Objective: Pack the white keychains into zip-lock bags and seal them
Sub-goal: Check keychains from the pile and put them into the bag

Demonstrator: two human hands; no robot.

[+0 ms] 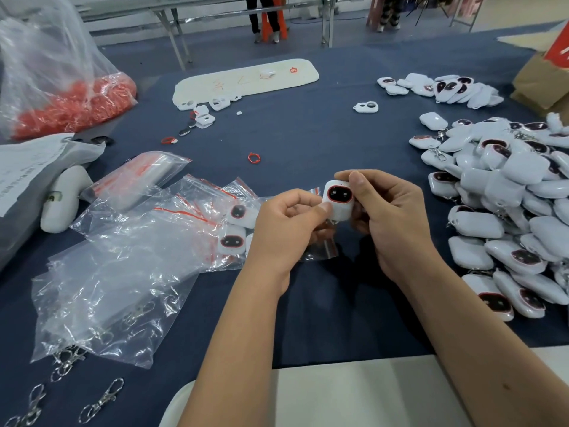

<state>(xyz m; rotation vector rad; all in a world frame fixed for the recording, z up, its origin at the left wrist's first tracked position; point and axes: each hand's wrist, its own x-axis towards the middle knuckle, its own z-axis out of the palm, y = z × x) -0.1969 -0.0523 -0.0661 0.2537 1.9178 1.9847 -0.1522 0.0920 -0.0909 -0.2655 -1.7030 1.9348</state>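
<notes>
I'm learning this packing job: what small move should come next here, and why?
Probably slide the keychain down into the zip-lock bag. Both hands, left and right, pinch it just above the bag, which the left fingers seem to hold; it's not inside yet.

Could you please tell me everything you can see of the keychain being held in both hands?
The keychain is a small rounded-square white case, seemingly plastic, with a dark oval face ringed in red and two pale marks. It is held upright above the table, face to the camera. The right hand grips its top and right side; the left hand pinches its lower left corner.
</notes>
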